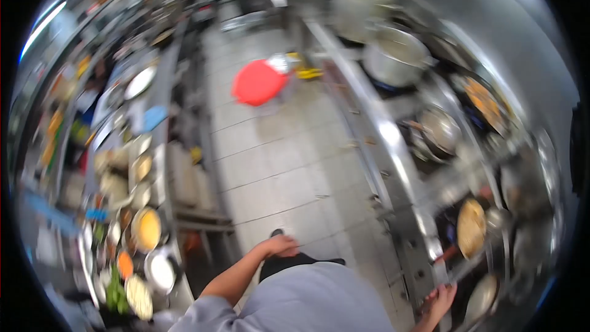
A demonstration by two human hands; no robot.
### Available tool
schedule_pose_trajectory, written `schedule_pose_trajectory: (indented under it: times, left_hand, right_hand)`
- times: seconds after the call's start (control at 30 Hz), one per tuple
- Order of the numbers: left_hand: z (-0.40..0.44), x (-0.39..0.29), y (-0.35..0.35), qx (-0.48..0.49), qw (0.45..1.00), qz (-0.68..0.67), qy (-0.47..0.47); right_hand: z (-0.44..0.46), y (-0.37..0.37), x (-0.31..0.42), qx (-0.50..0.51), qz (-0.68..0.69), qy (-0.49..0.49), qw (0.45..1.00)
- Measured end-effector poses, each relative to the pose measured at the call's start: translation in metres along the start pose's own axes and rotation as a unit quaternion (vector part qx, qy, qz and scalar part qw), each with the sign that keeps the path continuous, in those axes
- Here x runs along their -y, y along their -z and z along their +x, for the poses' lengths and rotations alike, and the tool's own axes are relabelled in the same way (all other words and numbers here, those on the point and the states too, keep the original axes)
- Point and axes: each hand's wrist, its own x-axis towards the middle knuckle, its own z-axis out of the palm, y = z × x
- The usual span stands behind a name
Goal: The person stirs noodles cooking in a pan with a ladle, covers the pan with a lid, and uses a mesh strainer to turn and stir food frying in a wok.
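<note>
My left hand point(282, 246) is in front of my body, over the floor. Its fingers look loosely curled, and no object shows in them. At the lower right, my right hand point(439, 300) is by the front edge of the stove point(424, 233). Those fingers are bent but somewhat apart, with nothing visible between them. Just above it, a red handle point(447, 254) points toward the front edge, beside a pan with a flat browned food point(471, 229). A second pan point(481, 299) is right of that hand. Motion blurs the view.
Large pots point(396, 55) and a wok with orange-brown food point(484, 106) stand farther along the stove. A red-lidded bin point(260, 82) is on the tiled floor point(270, 166). Along the left counter are several food containers, including a yellow one point(149, 230) and green leaves point(115, 292).
</note>
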Motion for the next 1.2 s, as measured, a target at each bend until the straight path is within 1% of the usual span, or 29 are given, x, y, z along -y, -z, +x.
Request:
schedule_pose_trajectory:
  times: [0.03, 0.07, 0.1, 0.13, 0.2, 0.27, 0.33, 0.4, 0.47, 0.5, 0.53, 0.57, 0.63, 0.67, 0.73, 0.77, 0.8, 0.83, 0.87, 0.9, 0.93, 0.97, 1.0, 1.03, 1.07, 1.1, 1.13, 1.17, 1.2]
  left_hand:
    - [-0.029, -0.031, 0.012, 0.016, 0.989, -0.149, 0.016]
    - [-0.062, -0.065, 0.024, -0.059, 0.986, -0.153, -0.033]
    - [-0.065, -0.06, 0.04, -0.164, 0.968, -0.138, -0.132]
    - [-0.073, -0.051, 0.06, -0.262, 0.931, -0.111, -0.226]
    - [-0.114, -0.048, 0.12, -0.432, 0.845, -0.148, -0.28]
    - [-0.195, -0.07, 0.168, -0.552, 0.72, -0.212, -0.363]
    - [-0.264, -0.053, 0.222, -0.696, 0.618, -0.137, -0.339]
    - [-0.318, -0.019, 0.277, -0.825, 0.464, -0.117, -0.301]
    - [-0.359, 0.019, 0.321, -0.854, 0.352, -0.244, -0.296]
    - [-0.369, 0.056, 0.351, -0.892, 0.3, -0.222, -0.255]
    - [-0.372, 0.098, 0.38, -0.924, 0.248, -0.198, -0.214]
    - [-0.373, 0.13, 0.401, -0.923, 0.25, -0.198, -0.216]
    - [-0.368, 0.171, 0.431, -0.924, 0.327, -0.19, -0.052]
    - [-0.367, 0.173, 0.437, -0.92, 0.337, -0.189, -0.057]
    - [-0.367, 0.164, 0.441, -0.899, 0.419, -0.126, 0.03]
    - [-0.366, 0.156, 0.441, -0.901, 0.416, -0.124, 0.012]
    - [-0.355, 0.181, 0.46, -0.931, 0.357, -0.073, 0.032]
    - [-0.351, 0.208, 0.478, -0.92, 0.384, -0.082, -0.018]
    - [-0.356, 0.183, 0.467, -0.909, 0.408, -0.079, -0.02]
    - [-0.353, 0.18, 0.467, -0.911, 0.393, -0.124, -0.036]
    - [-0.354, 0.179, 0.465, -0.905, 0.392, -0.144, -0.083]
    - [-0.354, 0.246, 0.495, -0.919, 0.393, -0.022, 0.005]
    - [-0.36, 0.207, 0.478, -0.954, 0.282, -0.083, -0.066]
    - [-0.379, 0.181, 0.462, -0.96, 0.271, -0.052, 0.048]
    - [-0.393, 0.17, 0.452, -0.976, 0.21, 0.054, 0.016]
    - [-0.402, 0.126, 0.428, -0.979, 0.157, 0.089, -0.092]
    - [-0.429, 0.164, 0.454, -0.978, 0.172, 0.072, 0.092]
    - [-0.453, 0.158, 0.452, -0.971, 0.235, 0.015, 0.025]
    - [-0.455, 0.129, 0.441, -0.966, 0.192, 0.049, -0.164]
  right_hand:
    - [0.005, -0.004, -0.02, 0.025, -0.001, 0.014, 1.0]
    - [-0.026, -0.049, 0.006, 0.029, 0.053, 0.045, 0.997]
    - [-0.029, -0.042, 0.01, 0.07, -0.042, -0.013, 0.997]
    - [-0.055, -0.083, 0.031, 0.038, -0.046, -0.003, 0.998]
    - [-0.093, -0.13, 0.054, 0.127, -0.014, -0.02, 0.992]
    - [-0.11, -0.165, 0.058, 0.164, -0.025, -0.013, 0.986]
    - [-0.115, -0.188, 0.044, 0.231, -0.035, 0.029, 0.972]
    - [-0.137, -0.212, 0.045, 0.262, -0.059, 0.031, 0.963]
    - [-0.144, -0.223, 0.033, 0.373, -0.14, -0.022, 0.917]
    - [-0.161, -0.238, 0.033, 0.408, -0.126, 0.024, 0.904]
    - [-0.169, -0.248, 0.03, 0.41, -0.145, 0.008, 0.901]
    - [-0.175, -0.256, 0.028, 0.423, -0.154, -0.002, 0.893]
    - [-0.182, -0.265, 0.025, 0.424, -0.164, -0.014, 0.891]
    - [-0.183, -0.268, 0.025, 0.423, -0.189, -0.006, 0.886]
    - [-0.177, -0.273, 0.016, 0.41, -0.214, -0.002, 0.887]
    - [-0.169, -0.276, 0.005, 0.444, -0.168, -0.002, 0.88]
    - [-0.164, -0.274, -0.004, 0.473, -0.122, -0.001, 0.872]
    - [-0.164, -0.272, -0.005, 0.452, -0.107, -0.007, 0.886]
    - [-0.167, -0.271, -0.001, 0.423, -0.103, -0.008, 0.9]
    - [-0.17, -0.271, 0.007, 0.423, -0.115, -0.029, 0.899]
    - [-0.169, -0.267, 0.014, 0.419, -0.124, -0.05, 0.898]
    - [-0.166, -0.259, 0.014, 0.407, -0.116, -0.055, 0.905]
    - [-0.161, -0.25, 0.012, 0.393, -0.106, -0.057, 0.912]
    - [-0.157, -0.24, 0.011, 0.376, -0.097, -0.053, 0.92]
    - [-0.152, -0.231, 0.011, 0.361, -0.089, -0.046, 0.927]
    - [-0.149, -0.221, 0.011, 0.332, -0.06, -0.054, 0.94]
    - [-0.146, -0.212, 0.011, 0.307, -0.031, -0.061, 0.949]
    - [-0.139, -0.202, 0.008, 0.293, 0.003, -0.046, 0.955]
    - [-0.132, -0.19, 0.008, 0.28, 0.035, -0.029, 0.959]
